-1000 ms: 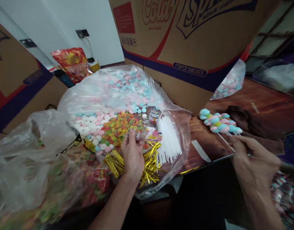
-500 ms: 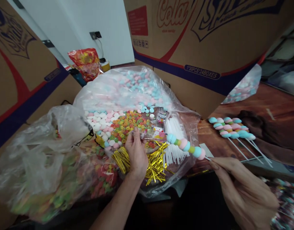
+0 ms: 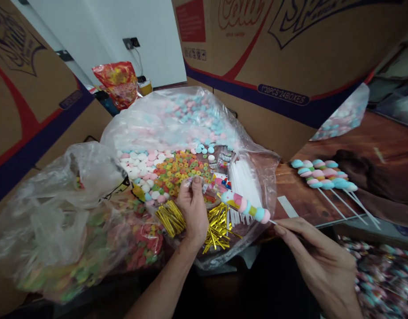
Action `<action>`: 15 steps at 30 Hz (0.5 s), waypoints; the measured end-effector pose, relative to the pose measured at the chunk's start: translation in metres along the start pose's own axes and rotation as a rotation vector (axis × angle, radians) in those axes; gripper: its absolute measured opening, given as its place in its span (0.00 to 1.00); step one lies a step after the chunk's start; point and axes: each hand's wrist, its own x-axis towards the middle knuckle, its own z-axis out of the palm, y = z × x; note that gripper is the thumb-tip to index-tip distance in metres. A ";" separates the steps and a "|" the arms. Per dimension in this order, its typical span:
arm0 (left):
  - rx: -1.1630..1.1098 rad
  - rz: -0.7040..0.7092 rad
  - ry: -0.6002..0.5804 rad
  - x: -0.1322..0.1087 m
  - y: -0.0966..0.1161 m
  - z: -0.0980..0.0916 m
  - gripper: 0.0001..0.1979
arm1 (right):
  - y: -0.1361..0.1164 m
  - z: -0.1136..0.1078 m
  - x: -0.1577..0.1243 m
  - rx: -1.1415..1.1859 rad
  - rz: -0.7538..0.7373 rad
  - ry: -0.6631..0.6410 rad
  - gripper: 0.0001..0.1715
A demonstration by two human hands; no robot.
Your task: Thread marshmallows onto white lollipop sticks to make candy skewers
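Note:
My right hand (image 3: 315,261) pinches the thin white stick of a candy skewer (image 3: 246,206) of pastel blue, pink and green pieces. The skewer points left over the open plastic sheet. My left hand (image 3: 193,210) is closed on a small clear wrapper bag (image 3: 208,185) with printed pictures, above a heap of gold twist ties (image 3: 217,226). Coloured ring candies (image 3: 177,170) and pastel marshmallows (image 3: 140,161) lie just beyond my left fingers. White sticks (image 3: 243,179) lie to the right of them.
Finished skewers (image 3: 323,177) lie on the brown table (image 3: 383,146) at the right. A plastic bag of gummy candy (image 3: 74,239) bulges at the left. Large cardboard boxes (image 3: 290,57) stand behind and at the left. A red snack bag (image 3: 119,84) sits at the back.
My right hand left the pile of finished skewers and carried one skewer left, toward my left hand. The left hand has kept its place at the wrapper bags.

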 end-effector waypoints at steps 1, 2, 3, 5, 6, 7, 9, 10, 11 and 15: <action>0.010 0.008 -0.018 -0.002 0.000 0.000 0.18 | 0.001 0.004 -0.001 0.015 0.019 0.008 0.09; 0.017 0.015 -0.025 -0.003 0.001 0.000 0.18 | 0.002 0.007 -0.002 0.024 0.036 0.018 0.09; 0.020 0.023 -0.025 -0.003 0.002 0.000 0.18 | 0.002 0.009 -0.003 0.027 0.047 0.029 0.08; 0.012 0.025 -0.003 -0.004 0.002 0.000 0.18 | 0.003 0.012 -0.002 0.021 0.053 0.029 0.08; 0.000 0.014 0.005 -0.004 0.002 0.000 0.18 | 0.003 0.013 -0.001 0.014 0.049 0.019 0.07; -0.019 -0.004 0.007 -0.005 0.001 0.000 0.18 | 0.003 0.014 -0.001 0.004 0.039 0.004 0.07; -0.062 -0.050 -0.005 -0.006 -0.002 0.001 0.17 | 0.004 0.016 0.001 -0.017 0.014 -0.029 0.06; -0.084 -0.073 -0.018 -0.006 -0.003 0.001 0.17 | 0.004 0.016 0.001 -0.030 0.001 -0.042 0.06; -0.107 -0.096 -0.031 -0.007 -0.003 0.001 0.17 | 0.004 0.017 0.002 -0.044 -0.011 -0.050 0.06; -0.244 -0.222 -0.044 -0.007 0.000 0.003 0.16 | 0.002 0.018 0.002 -0.064 -0.004 -0.046 0.07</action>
